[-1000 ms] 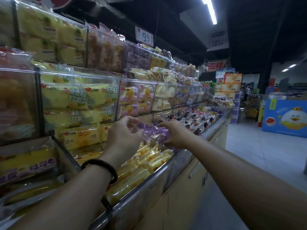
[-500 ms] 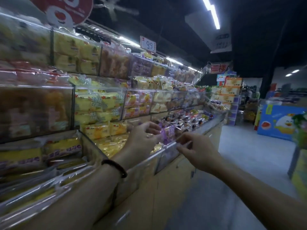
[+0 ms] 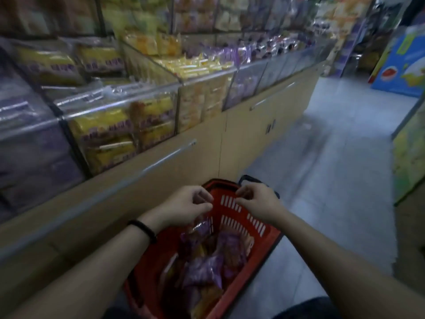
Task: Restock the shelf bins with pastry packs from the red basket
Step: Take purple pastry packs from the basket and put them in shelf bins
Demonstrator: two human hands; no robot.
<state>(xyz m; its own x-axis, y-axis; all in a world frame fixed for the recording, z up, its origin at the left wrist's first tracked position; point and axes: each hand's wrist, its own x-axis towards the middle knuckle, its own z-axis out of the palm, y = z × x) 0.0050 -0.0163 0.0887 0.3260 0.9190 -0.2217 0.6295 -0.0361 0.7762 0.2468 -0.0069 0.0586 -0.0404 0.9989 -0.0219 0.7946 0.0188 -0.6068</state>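
The red basket [image 3: 232,226] sits at lower centre of the frame, on the floor below the shelf bins [image 3: 119,125], so its purple pastry packs [image 3: 204,268] are within reach. Above it, the left hand [image 3: 184,208] and right hand [image 3: 259,203] hover with loosely curled, empty grips, likely poised to pick up packs.

Floor [image 3: 333,203]: pale tiles, the red basket [image 3: 257,249] stands on it beside the cabinet
Shelf [image 3: 161,162]: beige cabinet below, clear bins [image 3: 119,107] in a row on top
Bins: yellow pastry packs [image 3: 101,127], purple packs [image 3: 232,54] further along
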